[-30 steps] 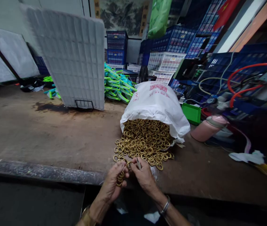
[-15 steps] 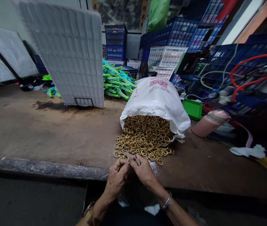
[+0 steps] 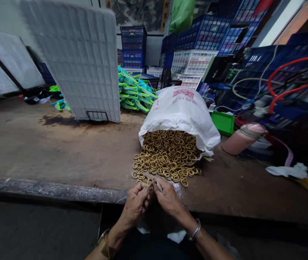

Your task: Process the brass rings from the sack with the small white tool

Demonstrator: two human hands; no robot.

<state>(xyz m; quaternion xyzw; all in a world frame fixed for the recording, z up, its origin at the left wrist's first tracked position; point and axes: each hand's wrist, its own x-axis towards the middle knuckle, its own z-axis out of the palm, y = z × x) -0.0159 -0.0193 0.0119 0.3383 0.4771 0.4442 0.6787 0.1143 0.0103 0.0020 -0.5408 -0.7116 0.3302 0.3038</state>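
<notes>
My left hand (image 3: pixel 136 202) is closed at the table's front edge, thumb and fingers pinching a brass-coloured ring (image 3: pixel 150 182) at the tips. Close beside it, my right hand (image 3: pixel 168 198) is closed around a slim grey hand tool (image 3: pixel 159 186); its tip points toward the ring, and its exact kind cannot be made out. Just beyond both hands, a heap of loose rings (image 3: pixel 167 162) spills from the mouth of a white woven sack (image 3: pixel 178 112) with red print, lying on its side. The fingers partly hide what lies between the hands.
The brown worktable (image 3: pixel 61 155) runs across the view. A tall pale padded panel (image 3: pixel 75 61) stands on the left, with a green and turquoise pile (image 3: pixel 135 92) behind it. At right are a green tray (image 3: pixel 223 122), a pink bottle (image 3: pixel 243 139) and red hoses (image 3: pixel 276 83). Crates (image 3: pixel 194 61) are stacked behind.
The hands stay together at the table edge, with small finger movements around the ring and the tool. The camera view has shifted slightly.
</notes>
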